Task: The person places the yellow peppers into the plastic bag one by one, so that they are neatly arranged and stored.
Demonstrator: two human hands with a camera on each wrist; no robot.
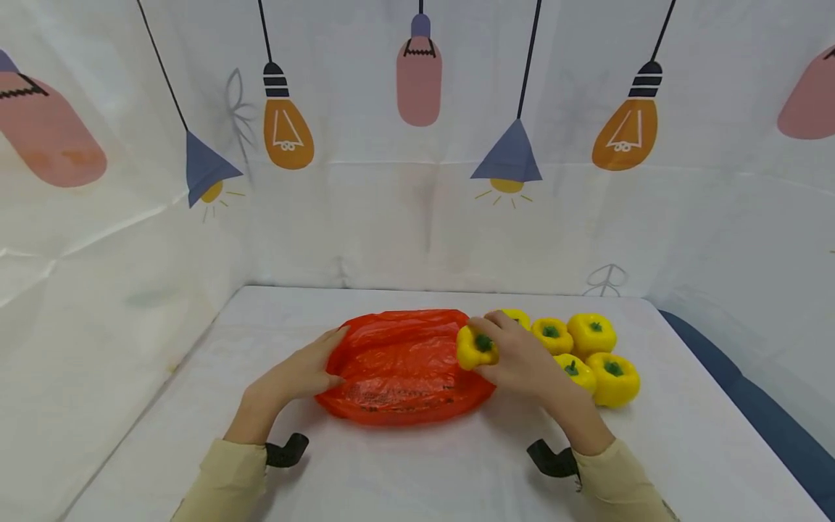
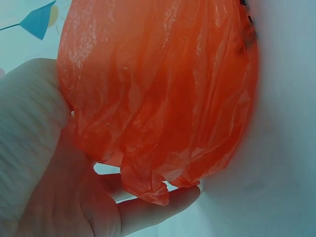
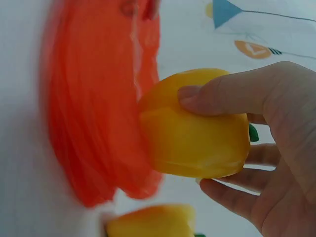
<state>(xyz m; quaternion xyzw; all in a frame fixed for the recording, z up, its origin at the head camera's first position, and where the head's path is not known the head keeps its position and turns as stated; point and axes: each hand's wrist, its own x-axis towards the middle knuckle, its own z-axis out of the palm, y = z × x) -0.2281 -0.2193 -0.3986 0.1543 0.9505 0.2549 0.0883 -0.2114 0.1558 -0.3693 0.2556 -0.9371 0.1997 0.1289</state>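
A red plastic bag (image 1: 398, 362) lies crumpled on the table, with dark print along its front side. My left hand (image 1: 306, 366) touches the bag's left end, its fingers fairly straight and spread about the edge. The loose, gathered edge of the bag (image 2: 158, 98) lies against the fingers in the left wrist view. My right hand (image 1: 522, 359) grips a yellow bell pepper (image 1: 475, 348) with a green stem, at the bag's right end. Seen from the right wrist, the thumb presses on the pepper (image 3: 192, 138), whose far side is beside the red plastic.
Several more yellow bell peppers (image 1: 613, 378) stand in a group right of the right hand, partly hidden by it. A white cloth covers the table (image 1: 404, 471). Behind rises a white sheet with printed lamps (image 1: 424, 217). Something dark blue (image 1: 737, 384) is beyond the right edge.
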